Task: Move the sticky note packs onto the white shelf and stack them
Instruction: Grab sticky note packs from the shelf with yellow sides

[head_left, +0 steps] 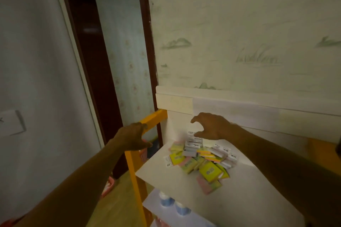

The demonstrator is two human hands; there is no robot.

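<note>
At about nine o'clock a pale wall (pixel 36 61) is filling the view, with a white paper sheet (pixel 11 123) stuck on it. Toward eleven o'clock a dark doorway (pixel 103 42) is standing open.

Just left of centre, at about seven o'clock, the left hand (pixel 133 139) is hovering beside the orange frame (pixel 153 118) of the rack; its fingers are lying relaxed and loosely bent, holding nothing, though whether they are touching the frame cannot be told.

Right of it, near the middle, the right hand (pixel 210 125) is hanging above the far end of the pile, fingers spread and curved downward, gripping nothing.

Below that hand, at about five o'clock, the sticky note packs (pixel 201 160) are lying in a loose, jumbled heap of yellow, pink, green and white on the white shelf (pixel 239 199), overlapping one another and not stacked.

At six o'clock, on the tier beneath, two blue-and-white containers (pixel 175 204) are standing side by side.

Across the twelve to three o'clock side, patterned wallpaper (pixel 239 33) is rising behind the shelf's white back panel (pixel 221 105).
</note>
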